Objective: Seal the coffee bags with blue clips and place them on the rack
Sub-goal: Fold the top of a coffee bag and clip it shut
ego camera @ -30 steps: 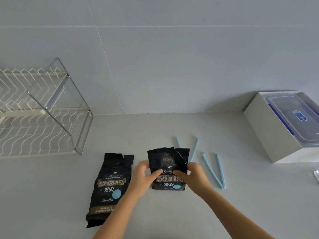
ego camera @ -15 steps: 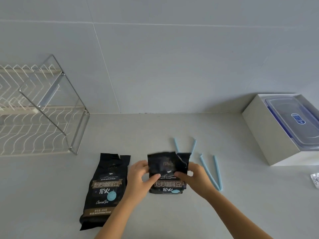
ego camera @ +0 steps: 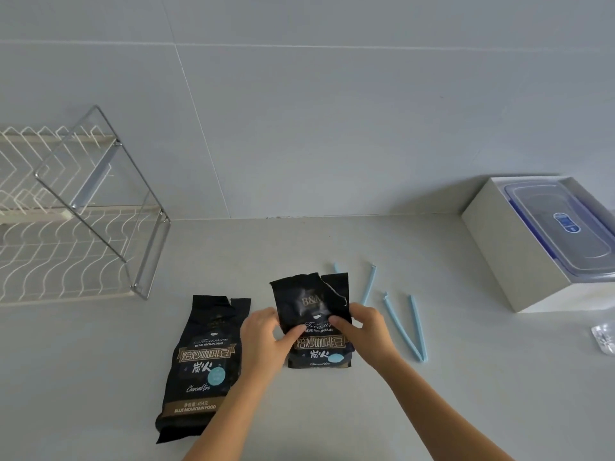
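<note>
Over at the left edge of the frame the wire rack (ego camera: 66,227) is standing empty against the tiled wall, its white wavy shelves waiting for the bags. Just left of centre, low in the frame, the first coffee bag (ego camera: 203,364) is lying flat on the counter (ego camera: 332,241) with its torn top pointing away, untouched and with no clip on it. To me it is looking full and floppy, a soft foil pouch that will be sagging unless it is taken by the body or by a firmly folded top.

At the centre the person is working on the second coffee bag (ego camera: 312,324), which is standing or leaning with its ragged top flap uppermost. The left hand (ego camera: 263,341) is pinching the bag's left side, thumb across the front, and the right hand (ego camera: 362,331) is doing the same on the right side, so both are closed on the bag. The foil is creasing under the thumbs, so I judge it thin, slick and easily crumpled; the upper part seems slack, and that is where I would be flattening and folding it before clamping.

Right of the hands, the blue clips (ego camera: 404,327) are lying loose on the counter: one pair of arms spread in a V, another partly hidden behind the bag. They seem light, stiff plastic, best pinched near the hinge. At the far right a white box (ego camera: 499,247) is holding a lidded clear container (ego camera: 562,227)
</note>
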### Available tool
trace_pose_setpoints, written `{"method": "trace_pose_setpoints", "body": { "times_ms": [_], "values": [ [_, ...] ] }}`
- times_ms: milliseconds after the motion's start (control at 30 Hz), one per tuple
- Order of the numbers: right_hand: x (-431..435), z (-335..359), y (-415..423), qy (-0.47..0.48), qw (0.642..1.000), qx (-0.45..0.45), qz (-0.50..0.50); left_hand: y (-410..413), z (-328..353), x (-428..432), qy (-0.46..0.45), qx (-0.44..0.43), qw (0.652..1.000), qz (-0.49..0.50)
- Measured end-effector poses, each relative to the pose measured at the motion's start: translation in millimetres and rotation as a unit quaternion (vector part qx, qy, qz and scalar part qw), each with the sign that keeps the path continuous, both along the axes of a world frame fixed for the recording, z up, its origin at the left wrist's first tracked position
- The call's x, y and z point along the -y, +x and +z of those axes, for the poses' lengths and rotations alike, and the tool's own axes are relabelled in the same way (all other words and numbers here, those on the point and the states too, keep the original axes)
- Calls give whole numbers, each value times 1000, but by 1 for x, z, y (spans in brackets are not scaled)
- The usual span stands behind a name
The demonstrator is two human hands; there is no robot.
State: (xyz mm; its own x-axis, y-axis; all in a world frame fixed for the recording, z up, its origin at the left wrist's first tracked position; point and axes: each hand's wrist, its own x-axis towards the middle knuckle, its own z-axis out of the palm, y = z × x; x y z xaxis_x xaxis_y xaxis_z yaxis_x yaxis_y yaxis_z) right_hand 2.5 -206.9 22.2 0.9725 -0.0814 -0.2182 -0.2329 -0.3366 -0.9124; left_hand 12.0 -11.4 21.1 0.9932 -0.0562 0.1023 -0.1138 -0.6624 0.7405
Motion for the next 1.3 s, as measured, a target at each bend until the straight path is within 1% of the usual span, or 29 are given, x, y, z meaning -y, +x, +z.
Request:
{"method": "trace_pose_setpoints", "body": {
  "times_ms": [67, 100, 233, 367, 433, 467, 500, 567, 600, 633, 667, 733, 800, 867, 900, 967, 1033, 1067, 1200, 1300],
  "values": [
    [3, -1, -3, 26, 1000, -2, -7, 1, 5, -6, -67, -65, 995, -26],
    [4, -2, -5, 39, 999, 1, -11, 1, 7, -9, -76, -76, 994, -38],
    [11, -2, -3, 47, 999, -4, 6, -3, 10, -22, -63, -44, 997, -8],
    [16, 5, 0, 48, 999, 10, 9, -6, 17, -13, -72, -28, 996, -47],
    [18, 11, -1, 4, 999, 5, 42, -5, 21, -9, -23, -12, 999, -44],
    [18, 13, -3, -17, 998, -3, 57, -6, 23, -8, -15, -9, 999, -44],
    [20, 13, -6, -18, 998, -1, 66, -7, 26, -9, -31, -6, 998, -53],
    [24, 16, -8, 12, 997, 29, 74, -6, 31, -11, -93, 2, 993, -69],
    [26, 17, -10, 22, 996, 26, 79, -7, 32, -13, -124, -9, 990, -67],
    [27, 15, -10, 18, 997, 7, 77, -6, 31, -14, -143, -38, 987, -65],
    [27, 11, -11, 9, 998, -14, 66, -6, 28, -15, -145, -71, 984, -70],
    [22, 3, -14, -11, 998, -40, 43, -8, 21, -19, -131, -118, 981, -81],
    [14, 0, -13, -39, 998, -18, 55, -9, 22, -21, -136, -142, 976, -90],
    [7, -1, -11, -67, 996, 7, 60, -11, 19, -21, -120, -139, 979, -94],
    [4, -1, -11, -69, 996, 13, 52, -13, 15, -21, -105, -131, 983, -80],
    [-4, 2, -10, -82, 995, 32, 41, -15, 9, -19, -89, -112, 990, -17],
    [-10, 4, -9, -68, 996, 53, 31, -14, 8, -17, -79, -97, 992, 27],
    [-11, 5, -8, -53, 997, 58, 25, -12, 8, -16, -77, -100, 991, 33],
    [-8, 9, -5, -37, 997, 62, -2, 2, 9, -16, -95, -140, 985, 23],
    [-5, 8, -5, -4, 999, 33, -8, 10, 7, -15, -79, -162, 983, 25]
  ]
}}
